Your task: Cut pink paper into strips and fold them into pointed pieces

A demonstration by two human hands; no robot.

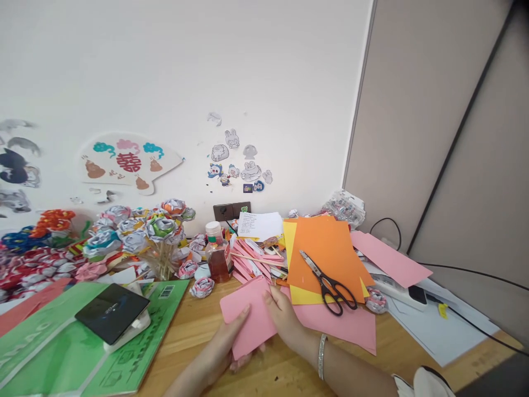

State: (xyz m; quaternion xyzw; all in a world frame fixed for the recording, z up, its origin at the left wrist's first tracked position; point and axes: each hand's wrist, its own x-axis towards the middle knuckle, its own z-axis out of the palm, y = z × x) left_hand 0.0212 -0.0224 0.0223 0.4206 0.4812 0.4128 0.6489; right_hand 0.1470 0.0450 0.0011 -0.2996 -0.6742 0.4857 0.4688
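A folded pink paper sheet [247,317] lies at the front middle of the wooden table [198,331]. My left hand [228,343] grips its lower left edge, thumb on top and fingers underneath. My right hand [283,315] presses on its right edge with the thumb, a bracelet on that wrist. Both hands are closed on the sheet. Black-handled scissors [328,281] lie just right of my right hand, on orange paper [326,248] stacked over yellow and pink sheets.
A green cutting mat [61,347] with a black device [111,311] lies at the left. Paper flowers [136,229] stand behind it, beside a small bottle [217,256] and pink strips [252,262]. A power strip [397,286] and cables run at the right.
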